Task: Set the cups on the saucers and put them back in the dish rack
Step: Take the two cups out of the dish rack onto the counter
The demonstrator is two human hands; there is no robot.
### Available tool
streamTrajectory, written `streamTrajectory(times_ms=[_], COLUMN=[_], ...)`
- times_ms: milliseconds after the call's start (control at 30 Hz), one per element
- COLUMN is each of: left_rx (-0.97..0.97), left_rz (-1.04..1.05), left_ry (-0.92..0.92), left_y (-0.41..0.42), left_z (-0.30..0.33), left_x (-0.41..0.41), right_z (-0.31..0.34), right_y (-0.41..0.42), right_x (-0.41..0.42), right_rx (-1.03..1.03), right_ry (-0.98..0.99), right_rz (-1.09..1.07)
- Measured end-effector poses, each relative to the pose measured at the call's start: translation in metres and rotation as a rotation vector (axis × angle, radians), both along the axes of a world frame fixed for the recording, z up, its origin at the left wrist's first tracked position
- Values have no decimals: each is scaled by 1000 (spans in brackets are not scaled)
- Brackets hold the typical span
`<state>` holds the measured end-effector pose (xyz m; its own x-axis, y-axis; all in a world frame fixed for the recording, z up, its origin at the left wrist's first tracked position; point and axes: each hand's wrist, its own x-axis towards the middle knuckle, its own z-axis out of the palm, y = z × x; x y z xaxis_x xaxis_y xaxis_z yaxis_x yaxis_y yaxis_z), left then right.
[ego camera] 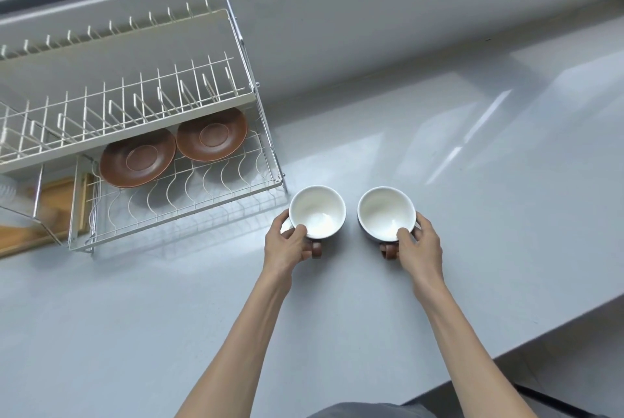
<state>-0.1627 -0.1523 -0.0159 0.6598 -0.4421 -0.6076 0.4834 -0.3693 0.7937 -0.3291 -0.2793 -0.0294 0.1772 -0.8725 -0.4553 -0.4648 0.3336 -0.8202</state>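
Observation:
Two cups, white inside with brown handles, stand upright on the grey counter just right of the dish rack (175,211). My left hand (292,242) grips the left cup (317,210) at its near rim, thumb inside. My right hand (417,245) grips the right cup (386,211) the same way. Both handles point toward me. Two brown saucers lie on the rack's lower wire shelf: the left saucer (136,157) and the right saucer (211,135), partly under the upper tier.
The rack's upper tier (118,103) of white plate slots overhangs the saucers. A wooden board (50,211) lies at the rack's left end. The counter's front edge (547,330) runs diagonally at the lower right, and a raised ledge (371,12) stands behind.

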Motion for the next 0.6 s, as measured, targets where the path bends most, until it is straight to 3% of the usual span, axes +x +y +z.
streamTrajectory(times_ms=[300, 500, 600], left_rx=[13, 205, 295], left_rz=[-128, -513, -721], left_ry=[-5, -170, -267], left_y=[7, 24, 39], left_z=[6, 23, 40], left_x=[8, 34, 56], right_z=[7, 36, 52], right_y=[-3, 0, 4], right_x=[-4, 3, 17], right_rx=[-97, -337, -480], right_ry=[181, 742, 824], right_rz=[131, 447, 528])
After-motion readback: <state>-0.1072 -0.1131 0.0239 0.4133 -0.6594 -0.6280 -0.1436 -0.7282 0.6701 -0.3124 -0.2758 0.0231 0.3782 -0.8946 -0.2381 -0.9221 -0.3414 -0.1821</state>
